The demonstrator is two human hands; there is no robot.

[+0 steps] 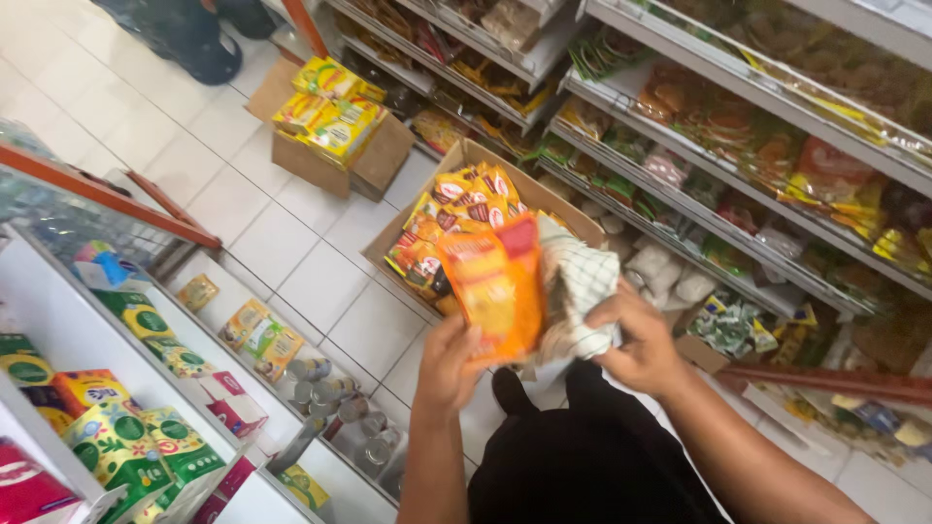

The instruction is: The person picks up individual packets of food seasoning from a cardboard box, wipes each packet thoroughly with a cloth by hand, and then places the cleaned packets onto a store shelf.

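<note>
Between two rows of shop shelves, above a white tiled floor (pixel 291 262), the left hand (pixel 449 364) is closed on the lower edge of a flat orange and red plastic snack packet (pixel 495 286), holding it upright in front of the person's body. Just to the right of the packet, the right hand (pixel 641 340) grips a crumpled white cloth with a thin dark check pattern (pixel 582 291), which touches the packet's right side. Behind and below both hands, an open brown cardboard box (pixel 466 160) stands on the floor, filled with more yellow and red packets of the same kind. Another brown carton topped with yellow packs (pixel 335 131) sits farther up the aisle. Metal shelves on the right (pixel 738 116) carry bagged goods; a white shelf on the left (pixel 58 320) holds green and yellow boxes.
</note>
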